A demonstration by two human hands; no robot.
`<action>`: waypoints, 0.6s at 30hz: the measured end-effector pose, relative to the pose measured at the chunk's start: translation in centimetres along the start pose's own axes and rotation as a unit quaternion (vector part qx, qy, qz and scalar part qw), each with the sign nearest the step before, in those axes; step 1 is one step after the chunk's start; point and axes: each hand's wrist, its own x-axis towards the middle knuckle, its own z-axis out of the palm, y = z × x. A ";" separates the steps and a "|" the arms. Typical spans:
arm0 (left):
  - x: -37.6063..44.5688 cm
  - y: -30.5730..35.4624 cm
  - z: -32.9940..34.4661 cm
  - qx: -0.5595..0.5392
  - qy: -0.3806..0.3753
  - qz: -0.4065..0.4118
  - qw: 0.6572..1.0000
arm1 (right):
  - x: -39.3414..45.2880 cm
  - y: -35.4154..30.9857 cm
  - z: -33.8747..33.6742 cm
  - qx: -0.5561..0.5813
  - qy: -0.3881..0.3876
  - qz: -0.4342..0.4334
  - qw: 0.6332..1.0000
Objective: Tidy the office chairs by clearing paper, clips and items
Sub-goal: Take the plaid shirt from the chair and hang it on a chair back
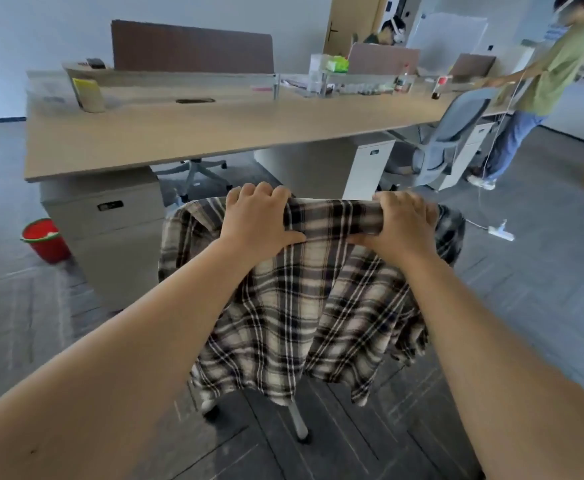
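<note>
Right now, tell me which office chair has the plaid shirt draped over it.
The near chair, gripped by both hands through the plaid shirt; the grey chair is bare.

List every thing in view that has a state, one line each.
plaid shirt: draped over the chair back, gripped at the top
left hand: grips the shirt's top edge
right hand: grips the shirt's top edge
red bucket: upright on the floor
grey chair: tucked against the desk

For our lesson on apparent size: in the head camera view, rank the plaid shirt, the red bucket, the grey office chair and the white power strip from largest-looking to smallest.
1. plaid shirt, though nearness to the camera inflates it
2. grey office chair
3. red bucket
4. white power strip
</note>
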 end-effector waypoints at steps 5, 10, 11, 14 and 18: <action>1.1 0.5 1.0 -0.012 0.041 -0.064 0.997 | 1.7 0.9 0.8 0.060 0.023 -0.057 0.996; 2.4 1.3 1.8 -0.044 0.072 -0.087 0.993 | 3.6 2.5 1.2 0.080 0.038 -0.108 0.990; 2.7 1.4 1.8 -0.045 0.076 -0.090 0.992 | 4.1 2.8 1.2 0.086 0.039 -0.115 0.989; 3.6 1.8 2.2 -0.042 0.086 -0.102 0.990 | 5.4 3.4 1.5 0.096 0.038 -0.133 0.986; 5.2 1.6 2.7 -0.038 0.088 -0.115 0.989 | 7.6 3.4 2.4 0.095 0.032 -0.146 0.984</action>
